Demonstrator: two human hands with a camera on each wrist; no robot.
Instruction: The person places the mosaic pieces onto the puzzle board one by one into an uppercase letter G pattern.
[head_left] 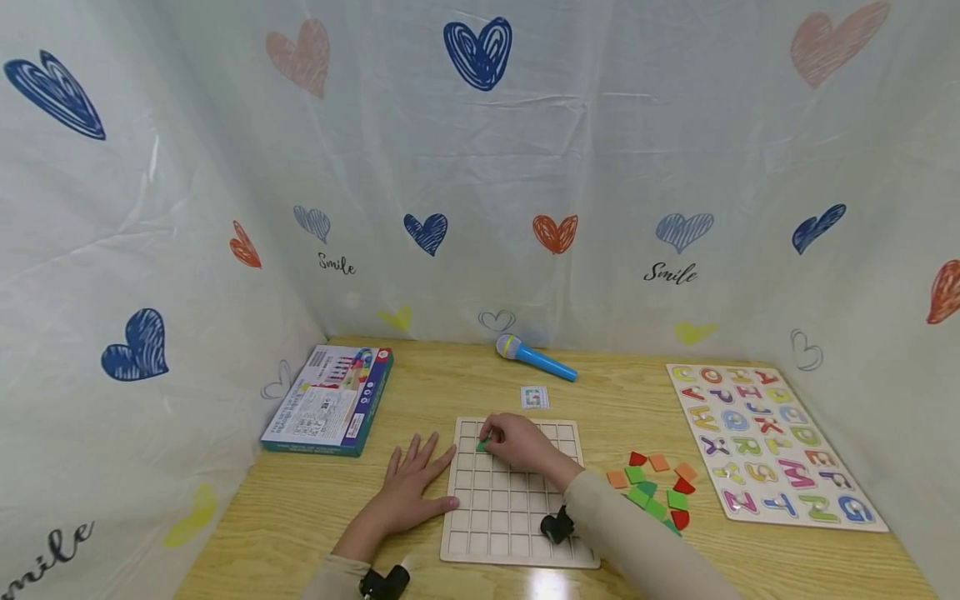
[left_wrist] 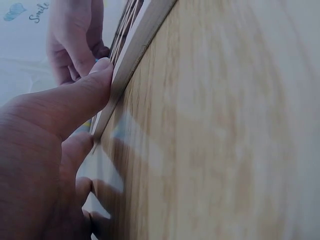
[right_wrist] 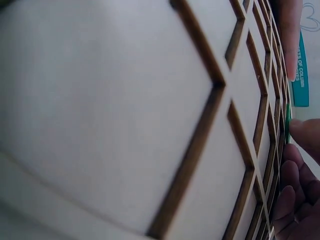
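Note:
A wooden grid board [head_left: 491,546] with square recesses lies flat on the table. My right hand [head_left: 517,442] is over its upper part, fingers curled, and pinches a small green piece [head_left: 482,447] at a cell near the upper left. In the right wrist view the thumb [right_wrist: 305,132] touches that green piece [right_wrist: 288,120] at the board's surface. My left hand [head_left: 411,487] rests spread on the table left of the board. Its thumb [left_wrist: 95,82] touches the board's side edge [left_wrist: 130,57].
Loose red, orange and green pieces [head_left: 636,497] lie right of the board. Farther right is an alphabet puzzle board [head_left: 776,450]. A small printed card [head_left: 535,397] and a blue toy microphone [head_left: 543,362] lie behind. A flat box [head_left: 322,408] sits at the back left.

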